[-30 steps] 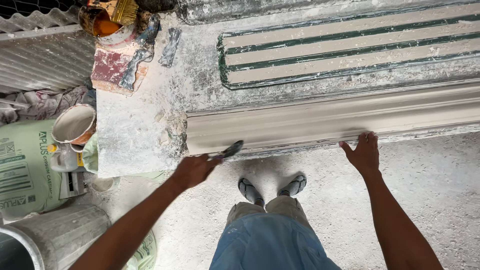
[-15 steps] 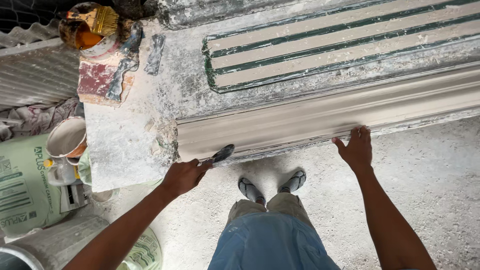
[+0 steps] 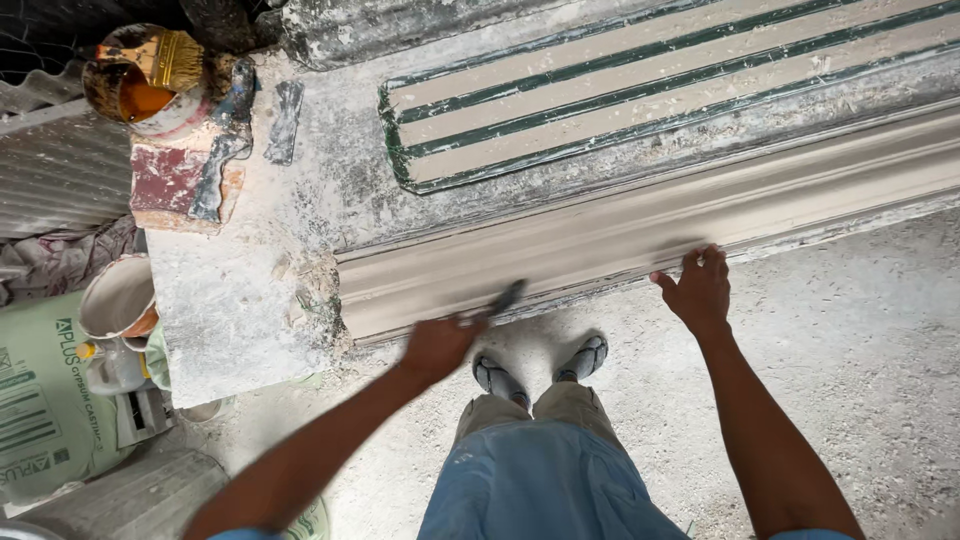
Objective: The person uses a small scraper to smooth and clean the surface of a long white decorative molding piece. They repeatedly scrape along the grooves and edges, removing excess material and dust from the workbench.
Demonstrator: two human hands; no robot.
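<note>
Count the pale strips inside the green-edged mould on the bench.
3. The far strip lies nearest the corrugated sheet, the middle strip runs beside it, and the near strip lies closest to the plaster moulding. All run off the picture's right edge.

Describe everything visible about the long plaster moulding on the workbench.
The plaster moulding is a long pale grey-beige strip with stepped and curved ridges along its length, looking smooth and possibly damp. It lies along the near edge of the dusty workbench, running from a rough, crumbly left end out past the frame's right side. The right hand rests on its front edge; the left hand holds a dark tool against it, blurred.
</note>
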